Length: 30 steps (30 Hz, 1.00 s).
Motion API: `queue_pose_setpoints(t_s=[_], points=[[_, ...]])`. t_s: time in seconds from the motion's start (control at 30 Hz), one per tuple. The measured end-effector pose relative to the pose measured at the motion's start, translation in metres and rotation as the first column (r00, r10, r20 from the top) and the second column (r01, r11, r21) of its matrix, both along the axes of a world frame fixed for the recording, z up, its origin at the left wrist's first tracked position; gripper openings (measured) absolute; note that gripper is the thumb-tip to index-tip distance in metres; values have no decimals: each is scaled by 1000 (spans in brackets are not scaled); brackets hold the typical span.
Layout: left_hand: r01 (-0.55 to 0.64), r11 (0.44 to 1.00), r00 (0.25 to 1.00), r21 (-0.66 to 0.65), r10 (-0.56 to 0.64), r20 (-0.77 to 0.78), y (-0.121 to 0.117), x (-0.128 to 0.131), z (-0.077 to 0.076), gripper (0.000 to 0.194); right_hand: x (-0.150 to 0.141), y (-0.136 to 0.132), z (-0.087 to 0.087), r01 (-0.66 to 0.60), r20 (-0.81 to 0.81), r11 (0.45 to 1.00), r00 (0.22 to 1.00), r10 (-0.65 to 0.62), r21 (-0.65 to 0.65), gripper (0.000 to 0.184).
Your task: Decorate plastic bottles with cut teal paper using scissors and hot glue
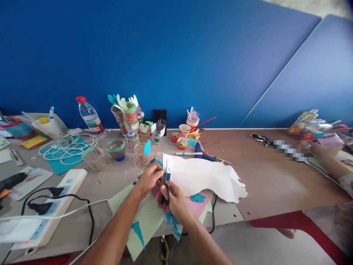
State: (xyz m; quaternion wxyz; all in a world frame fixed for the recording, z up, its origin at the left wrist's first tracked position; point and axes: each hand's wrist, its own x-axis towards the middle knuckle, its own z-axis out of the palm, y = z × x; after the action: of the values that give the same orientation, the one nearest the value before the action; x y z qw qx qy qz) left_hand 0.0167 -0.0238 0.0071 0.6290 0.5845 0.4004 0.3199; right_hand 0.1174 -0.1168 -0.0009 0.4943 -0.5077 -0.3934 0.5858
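Note:
My right hand (176, 200) is closed round the black handles of a pair of scissors (165, 184), blades pointing up and away from me. My left hand (150, 176) pinches a small piece of teal paper (167, 176) at the blades, just in front of a large white paper sheet (204, 176) with a ragged cut edge. Under my hands lie pale green paper (143, 217) and pink paper (202, 206) with teal scraps on them.
Decorated plastic cups (129, 117), a water bottle (89, 117), paper cups (184, 129) and a blue glue gun (202, 152) stand behind the sheet. A white power strip (52, 206) with plugged cables lies left. Another person's arm (331, 162) rests at the right.

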Motion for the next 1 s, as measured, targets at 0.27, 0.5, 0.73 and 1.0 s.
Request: queue_pose_setpoints(t_s=[0.27,0.5,0.73,1.0], points=[[1,1000,999,9,0,-40,-1,1,0,13,-6,0,-7,8,-42,1000,999,-7,29,53],[-22,1000,998,2,22,-62,-2,1,0,12,-9,-2,-10,37,27,998,999,-38,52,52],[-13,1000,999,-15,12,-48,0,2,-3,13,-11,-3,-15,50,63,994,996,-56,96,50],[1,1000,999,24,0,-45,0,0,-3,15,-11,-3,-16,51,129,994,990,-63,100,50]])
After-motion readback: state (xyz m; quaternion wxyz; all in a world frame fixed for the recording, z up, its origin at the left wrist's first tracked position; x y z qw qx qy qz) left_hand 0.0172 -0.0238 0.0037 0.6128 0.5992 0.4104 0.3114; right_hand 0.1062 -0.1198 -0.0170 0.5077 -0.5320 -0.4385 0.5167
